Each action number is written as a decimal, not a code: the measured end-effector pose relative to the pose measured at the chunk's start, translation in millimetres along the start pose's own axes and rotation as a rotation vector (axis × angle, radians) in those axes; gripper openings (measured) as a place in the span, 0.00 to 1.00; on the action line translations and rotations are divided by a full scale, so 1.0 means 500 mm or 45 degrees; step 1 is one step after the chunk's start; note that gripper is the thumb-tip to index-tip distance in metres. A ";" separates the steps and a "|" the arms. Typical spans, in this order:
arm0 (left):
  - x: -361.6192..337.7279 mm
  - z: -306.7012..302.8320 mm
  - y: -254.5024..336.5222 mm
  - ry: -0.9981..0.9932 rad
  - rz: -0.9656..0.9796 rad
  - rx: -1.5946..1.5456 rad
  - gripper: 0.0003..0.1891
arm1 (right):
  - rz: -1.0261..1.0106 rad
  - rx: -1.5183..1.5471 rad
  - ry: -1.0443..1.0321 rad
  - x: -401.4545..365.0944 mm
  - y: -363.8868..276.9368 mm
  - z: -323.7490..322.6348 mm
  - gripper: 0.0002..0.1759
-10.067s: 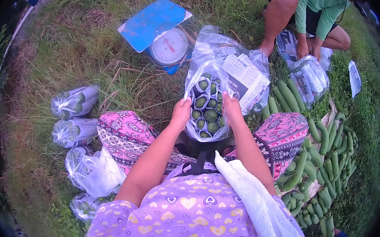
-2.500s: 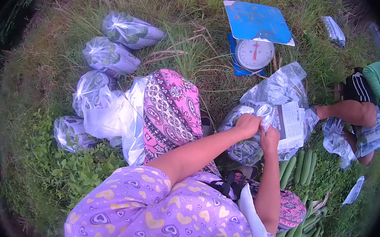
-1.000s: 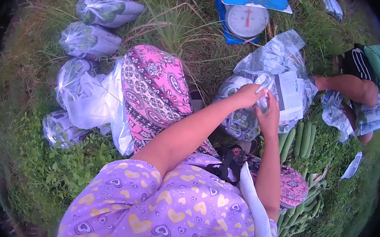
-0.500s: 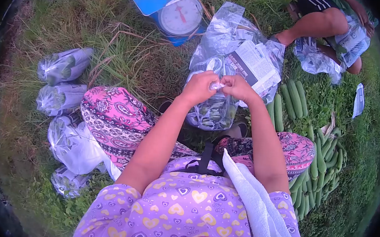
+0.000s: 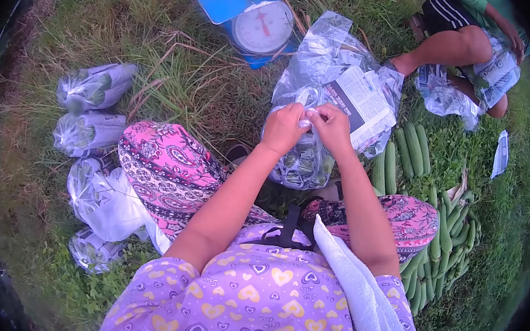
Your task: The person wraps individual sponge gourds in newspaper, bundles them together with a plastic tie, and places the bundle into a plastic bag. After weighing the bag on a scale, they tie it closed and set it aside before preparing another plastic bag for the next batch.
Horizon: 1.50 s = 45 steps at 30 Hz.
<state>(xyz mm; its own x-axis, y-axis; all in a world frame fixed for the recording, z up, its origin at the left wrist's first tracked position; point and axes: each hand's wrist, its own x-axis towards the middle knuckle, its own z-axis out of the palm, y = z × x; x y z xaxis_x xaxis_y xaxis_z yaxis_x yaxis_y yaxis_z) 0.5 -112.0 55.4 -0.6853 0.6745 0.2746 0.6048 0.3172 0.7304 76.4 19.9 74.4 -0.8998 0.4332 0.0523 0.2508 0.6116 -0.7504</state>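
Between my knees stands a clear plastic bag (image 5: 303, 168), packed with green produce that shows through the film. My left hand (image 5: 283, 128) is closed on the bag's gathered top. Close against it, my right hand (image 5: 332, 131) pinches the same twisted plastic, thumb and fingers together. The two hands meet over the bag and hide part of its neck. Just behind and to the right of my right hand lie folded newspaper sheets (image 5: 366, 105) on more clear plastic (image 5: 320, 40).
A dial scale (image 5: 262, 28) with a blue pan stands beyond the bag. Several filled plastic bags (image 5: 97, 85) line my left. Long green gourds (image 5: 442, 246) lie heaped on the grass at right. Another person (image 5: 458, 47) sits at upper right, holding newspaper and plastic.
The whole view has shifted slightly, so most things appear a little lower and further right. My hands stay together at the bag's neck, with the right fingers repositioned.
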 end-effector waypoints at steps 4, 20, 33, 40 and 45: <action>0.011 -0.042 0.042 0.001 0.218 0.367 0.09 | -0.222 -0.462 0.006 0.015 -0.031 -0.026 0.12; -0.070 0.003 0.059 -0.474 0.223 0.498 0.08 | -0.662 -0.839 -0.365 0.136 0.082 -0.019 0.10; -0.051 0.009 0.045 -0.104 -0.085 -0.821 0.14 | 0.439 0.856 -0.081 0.025 0.003 -0.003 0.16; -0.053 -0.055 0.090 -0.107 -0.188 -0.771 0.17 | 0.398 0.913 -0.560 0.001 -0.070 -0.046 0.19; -0.075 -0.065 0.109 -0.227 -0.222 -0.803 0.17 | 0.361 0.876 -0.981 0.025 -0.068 -0.084 0.21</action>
<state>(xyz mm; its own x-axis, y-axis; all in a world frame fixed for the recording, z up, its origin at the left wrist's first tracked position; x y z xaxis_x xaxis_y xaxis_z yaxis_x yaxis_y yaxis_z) 46.2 -141.5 105.3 -0.6415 0.7654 0.0516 0.1019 0.0183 0.9946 71.6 32.4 128.1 -0.8838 -0.1810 -0.4315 0.4471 -0.0549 -0.8928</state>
